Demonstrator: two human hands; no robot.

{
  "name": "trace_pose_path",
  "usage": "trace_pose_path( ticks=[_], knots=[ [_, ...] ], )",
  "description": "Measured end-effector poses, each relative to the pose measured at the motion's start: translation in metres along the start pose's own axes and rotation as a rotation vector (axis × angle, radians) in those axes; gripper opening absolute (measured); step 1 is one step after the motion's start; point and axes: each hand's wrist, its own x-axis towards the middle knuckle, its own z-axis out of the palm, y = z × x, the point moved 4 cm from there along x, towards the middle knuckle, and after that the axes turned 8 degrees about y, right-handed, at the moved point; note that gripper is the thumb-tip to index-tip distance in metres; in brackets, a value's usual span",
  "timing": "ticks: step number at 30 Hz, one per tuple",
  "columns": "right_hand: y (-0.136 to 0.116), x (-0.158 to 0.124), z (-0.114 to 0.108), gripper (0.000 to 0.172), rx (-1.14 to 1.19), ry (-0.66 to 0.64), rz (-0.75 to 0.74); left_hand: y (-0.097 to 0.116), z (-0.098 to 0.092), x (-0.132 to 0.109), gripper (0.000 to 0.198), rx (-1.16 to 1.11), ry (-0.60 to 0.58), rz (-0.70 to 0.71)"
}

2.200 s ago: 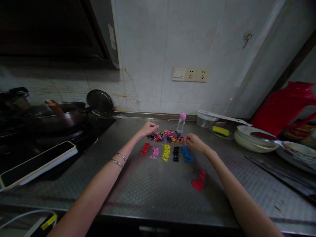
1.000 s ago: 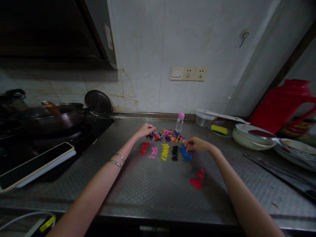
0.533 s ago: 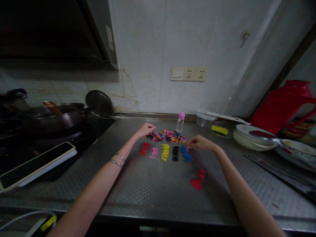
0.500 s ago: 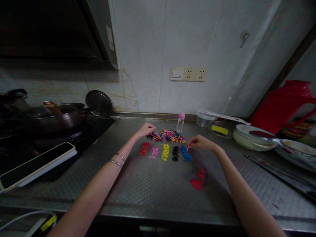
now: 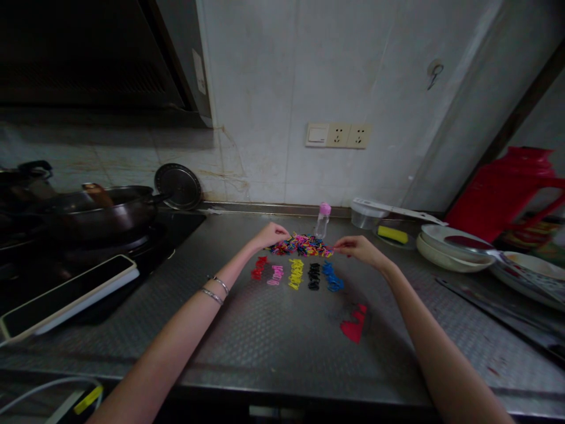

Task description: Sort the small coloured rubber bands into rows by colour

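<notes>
A mixed pile of small coloured rubber bands [image 5: 302, 244] lies on the metal countertop. Below it are sorted groups: red bands [image 5: 259, 268], pink bands [image 5: 275, 275], yellow bands [image 5: 295, 274], black bands [image 5: 313, 277] and blue bands [image 5: 332, 277]. My left hand [image 5: 272, 235] reaches the pile's left end with fingers pinched together; what they grip is too small to make out. At the right end, my right hand [image 5: 358, 248] pinches what looks like a reddish rubber band at its fingertips, close to the pile.
Behind the pile stands a clear bottle with a pink cap [image 5: 323, 219]. A red cut-out piece [image 5: 354, 324] lies nearer me. At right are a yellow sponge [image 5: 392, 235], stacked bowls [image 5: 450, 250] and a red thermos [image 5: 507, 188]; at left, a pan [image 5: 110, 212] and a phone [image 5: 70, 294].
My right hand has moved from beside the blue bands up to the right end of the pile; the pink band at its fingertips no longer shows. My left hand has shifted slightly right.
</notes>
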Motion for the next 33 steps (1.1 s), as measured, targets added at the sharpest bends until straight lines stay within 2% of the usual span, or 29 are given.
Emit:
trace_pose_path(
  ticks=[5, 8, 11, 14, 19, 23, 29, 33],
  knots=[
    [-0.022, 0.002, 0.018, 0.036, 0.176, 0.051, -0.023, 0.028, 0.039, -0.011, 0.034, -0.048, -0.179, 0.042],
    [-0.033, 0.001, 0.033, 0.036, 0.267, 0.014, -0.037, 0.043, 0.055, -0.018, 0.037, -0.054, -0.216, 0.083],
    [-0.041, 0.000, 0.043, 0.034, 0.303, -0.001, -0.065, 0.048, 0.060, -0.021, 0.029, -0.035, -0.215, 0.108],
    [-0.046, -0.001, 0.047, 0.032, 0.309, -0.009, -0.077, 0.045, 0.059, -0.021, 0.022, -0.019, -0.220, 0.119],
    [-0.045, -0.001, 0.047, 0.030, 0.250, -0.004, -0.099, 0.040, 0.052, -0.017, 0.028, -0.033, -0.214, 0.145],
    [-0.041, 0.000, 0.047, 0.029, 0.186, 0.015, -0.130, 0.032, 0.039, -0.016, 0.029, 0.034, -0.203, 0.149],
    [-0.038, 0.001, 0.050, 0.025, 0.115, 0.004, -0.171, 0.005, 0.010, -0.036, 0.023, 0.265, -0.254, 0.097],
    [-0.040, 0.000, 0.054, 0.023, 0.071, -0.007, -0.174, -0.003, 0.003, -0.049, 0.020, 0.344, -0.313, 0.080]
  ],
)
